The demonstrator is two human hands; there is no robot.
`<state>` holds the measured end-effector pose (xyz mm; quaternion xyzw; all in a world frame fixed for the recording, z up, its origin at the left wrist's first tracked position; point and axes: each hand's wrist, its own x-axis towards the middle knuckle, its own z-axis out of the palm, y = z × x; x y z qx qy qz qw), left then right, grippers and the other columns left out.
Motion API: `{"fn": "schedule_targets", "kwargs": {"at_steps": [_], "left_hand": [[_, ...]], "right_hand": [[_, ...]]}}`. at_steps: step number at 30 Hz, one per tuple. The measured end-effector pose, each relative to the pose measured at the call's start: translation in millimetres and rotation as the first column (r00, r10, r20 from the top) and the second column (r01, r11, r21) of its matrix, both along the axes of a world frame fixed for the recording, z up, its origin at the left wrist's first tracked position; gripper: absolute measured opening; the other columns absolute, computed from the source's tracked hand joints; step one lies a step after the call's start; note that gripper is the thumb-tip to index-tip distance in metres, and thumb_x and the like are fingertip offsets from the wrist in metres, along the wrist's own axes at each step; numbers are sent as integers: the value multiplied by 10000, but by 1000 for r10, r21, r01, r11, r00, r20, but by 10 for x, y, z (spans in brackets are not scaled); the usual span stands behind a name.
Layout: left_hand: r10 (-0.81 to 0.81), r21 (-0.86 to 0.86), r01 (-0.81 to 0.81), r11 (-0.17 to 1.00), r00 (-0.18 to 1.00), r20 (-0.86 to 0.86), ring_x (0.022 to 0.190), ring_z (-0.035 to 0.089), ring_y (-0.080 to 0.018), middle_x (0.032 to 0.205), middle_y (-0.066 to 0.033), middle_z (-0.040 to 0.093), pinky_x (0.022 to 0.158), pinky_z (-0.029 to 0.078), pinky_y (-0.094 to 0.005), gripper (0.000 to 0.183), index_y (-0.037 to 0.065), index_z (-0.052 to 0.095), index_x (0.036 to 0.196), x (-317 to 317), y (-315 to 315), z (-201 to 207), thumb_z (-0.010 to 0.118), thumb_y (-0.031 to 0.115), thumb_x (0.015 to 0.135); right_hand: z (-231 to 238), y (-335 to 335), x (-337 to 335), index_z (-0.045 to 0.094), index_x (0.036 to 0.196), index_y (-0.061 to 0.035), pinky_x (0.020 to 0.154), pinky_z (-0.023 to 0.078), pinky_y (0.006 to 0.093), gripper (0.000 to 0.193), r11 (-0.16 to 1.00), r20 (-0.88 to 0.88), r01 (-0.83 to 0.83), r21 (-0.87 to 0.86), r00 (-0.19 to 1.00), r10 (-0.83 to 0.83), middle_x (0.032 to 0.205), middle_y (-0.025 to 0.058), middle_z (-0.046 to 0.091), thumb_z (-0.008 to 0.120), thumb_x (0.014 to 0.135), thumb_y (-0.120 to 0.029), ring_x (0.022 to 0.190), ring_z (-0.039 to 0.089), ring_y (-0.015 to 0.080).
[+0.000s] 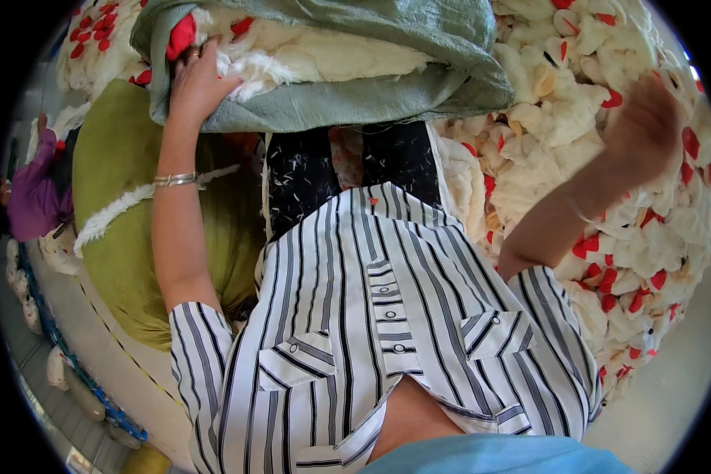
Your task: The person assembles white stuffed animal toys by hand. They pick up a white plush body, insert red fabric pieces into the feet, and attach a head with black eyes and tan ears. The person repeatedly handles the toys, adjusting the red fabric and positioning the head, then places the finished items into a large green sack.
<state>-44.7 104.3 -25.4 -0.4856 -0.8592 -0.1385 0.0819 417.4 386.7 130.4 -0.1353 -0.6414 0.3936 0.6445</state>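
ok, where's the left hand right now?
Head view, upper left: the left hand grips the open edge of the grey-green sack, touching its cream plush pieces.

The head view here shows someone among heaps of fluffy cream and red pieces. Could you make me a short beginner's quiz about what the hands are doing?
1. True or false: the left hand grips the open edge of the grey-green sack.
2. Which hand looks blurred, raised over the loose pile of plush pieces? A) left B) right
3. Fill in: on the left wrist sits a thin metal ____.

Key
1. True: its fingers curl over the sack's rim, beside the cream stuffing inside.
2. B: the right hand is smeared, so its grip cannot be told.
3. Bracelet.
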Motion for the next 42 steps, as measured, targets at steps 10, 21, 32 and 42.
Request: {"fn": "schedule_targets", "kwargs": {"at_steps": [10, 21, 32, 42], "left_hand": [[-174, 122, 126, 985, 633, 754, 749, 536, -72, 809, -2, 592, 705, 475, -246, 139, 10, 579, 924, 958, 31, 442, 615, 49, 796], [-489, 376, 757, 534, -87, 868, 877, 529, -210, 927, -75, 550, 852, 428, -311, 232, 63, 507, 1004, 2699, -129, -99, 587, 216, 850], [-416, 336, 248, 909, 465, 781, 1185, 551, -247, 1269, -161, 579, 1005, 421, -345, 504, -20, 523, 1261, 2184, -238, -719, 652, 225, 840], [-756, 489, -708, 509, -96, 648, 1255, 473, -285, 1393, -135, 463, 1065, 377, -423, 571, 18, 388, 1401, 1866, -410, 305, 458, 383, 968]], "right_hand": [[-1377, -1285, -1327, 625, 1093, 15, 814, 527, 313, 350, 502, 237, -395, -769, 554, 798, 996, 105, 681, 533, 982, -303, 931, 662, 172], [-1649, -1280, -1357, 579, 1196, -5, 781, 506, 285, 453, 385, 82, -280, -879, 708, 702, 1041, 79, 646, 663, 864, -300, 883, 624, 138], [-961, -1874, -1032, 452, 1341, -10, 975, 460, 355, 565, 485, -202, -437, -758, 863, 462, 1279, 128, 567, 469, 942, -410, 1144, 573, 233], [-1519, -1892, -832, 417, 1383, -31, 956, 465, 341, 452, 777, 351, -464, -426, 707, 614, 1321, 95, 530, 521, 972, -188, 1155, 555, 220]]}}
